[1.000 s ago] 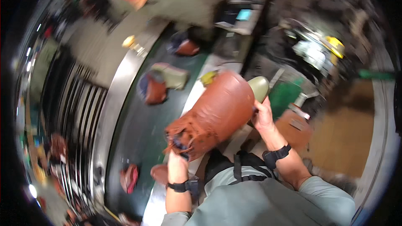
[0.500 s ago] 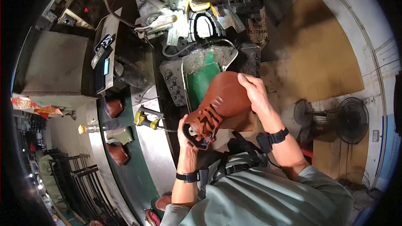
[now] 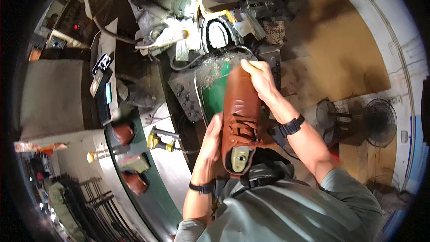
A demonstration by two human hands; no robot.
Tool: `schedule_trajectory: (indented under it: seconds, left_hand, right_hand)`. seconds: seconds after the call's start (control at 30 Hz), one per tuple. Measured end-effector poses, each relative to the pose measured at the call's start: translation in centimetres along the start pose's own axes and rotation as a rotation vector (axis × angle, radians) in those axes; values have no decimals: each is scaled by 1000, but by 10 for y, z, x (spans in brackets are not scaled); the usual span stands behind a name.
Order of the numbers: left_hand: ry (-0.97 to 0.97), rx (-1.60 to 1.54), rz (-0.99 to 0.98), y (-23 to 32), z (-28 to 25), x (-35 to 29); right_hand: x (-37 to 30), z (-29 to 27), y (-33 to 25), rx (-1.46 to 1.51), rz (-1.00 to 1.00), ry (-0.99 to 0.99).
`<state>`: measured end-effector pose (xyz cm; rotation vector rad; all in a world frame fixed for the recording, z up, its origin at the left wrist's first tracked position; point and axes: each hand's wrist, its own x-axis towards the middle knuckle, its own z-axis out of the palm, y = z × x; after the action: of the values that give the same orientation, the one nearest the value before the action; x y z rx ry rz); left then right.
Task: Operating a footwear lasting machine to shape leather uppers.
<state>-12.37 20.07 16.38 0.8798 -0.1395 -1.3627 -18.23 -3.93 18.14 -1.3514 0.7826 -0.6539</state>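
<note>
A brown leather lace-up shoe (image 3: 242, 103) is held between my hands in front of my body, its toe pointing away from me. In its ankle opening shows the top of an olive shoe last (image 3: 241, 158) with a dark hole. My right hand (image 3: 260, 78) grips the toe, thumb on top and the other fingers mostly hidden underneath. My left hand (image 3: 212, 139) is closed against the shoe's left side, near the laces, with its fingertips out of sight. Beyond the toe stands a machine with a brightly lit, horseshoe-shaped clamp (image 3: 218, 34).
A green, debris-strewn tray (image 3: 212, 94) lies between the shoe and the machine. To the left, a yellow-black pneumatic tool (image 3: 160, 141) rests on a metal ledge beside a green belt (image 3: 156, 183) carrying brown shoes (image 3: 134, 183). Fans (image 3: 378, 122) stand at the right.
The shoe has turned from slanting to nearly straight, toe away from me, bringing the last's top into view. My right hand has moved slightly up and left with the toe.
</note>
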Motion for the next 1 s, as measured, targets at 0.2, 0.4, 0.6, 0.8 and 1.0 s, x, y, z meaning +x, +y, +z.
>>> schedule_trajectory:
  seconds: [0.2, 0.4, 0.6, 0.8, 1.0]
  left_hand:
    - [148, 109, 163, 51, 26, 90]
    - [-72, 91, 123, 78, -7, 174]
    - [-61, -86, 409, 83, -16, 218]
    - [-98, 8, 401, 96, -13, 226]
    - [-122, -234, 327, 98, 12, 218]
  right_hand:
    - [48, 1, -8, -187, -114, 67]
    - [45, -4, 44, 357, 314, 120]
    - [99, 15, 56, 354, 276, 142]
    - [88, 22, 24, 422, 302, 180]
    - [99, 16, 26, 320, 433, 250]
